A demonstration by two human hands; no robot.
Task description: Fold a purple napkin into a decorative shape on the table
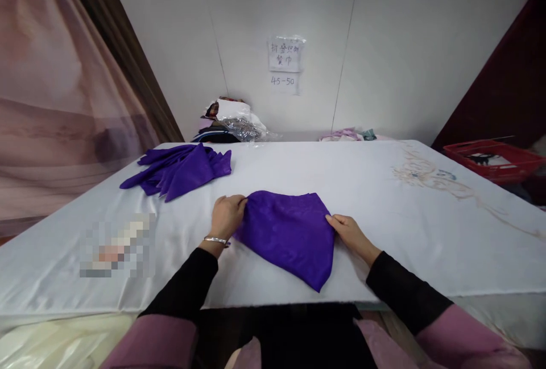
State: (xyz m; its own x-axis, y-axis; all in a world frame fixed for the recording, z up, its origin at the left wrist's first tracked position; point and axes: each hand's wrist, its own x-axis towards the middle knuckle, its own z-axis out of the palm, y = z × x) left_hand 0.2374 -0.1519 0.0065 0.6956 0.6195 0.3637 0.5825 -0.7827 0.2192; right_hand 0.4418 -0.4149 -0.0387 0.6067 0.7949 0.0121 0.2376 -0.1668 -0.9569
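Observation:
A purple cloth napkin [288,232] spreads between my two hands over the white-covered table, one corner pointing down toward the front edge. My left hand [228,214] pinches its upper left side, and a silver bangle sits on that wrist. At its right side my right hand [346,230] grips the edge between thumb and fingers. Behind and left of my left hand lies a loose pile of purple cloths [183,167], overlapping each other.
White cloth [362,175] covers the table, with embroidery at right. A blurred-out item [119,244] lies at left. Behind the far edge are bundled fabrics with plastic [232,121]. A red basket [490,161] stands at right; a pink curtain [55,102] hangs left.

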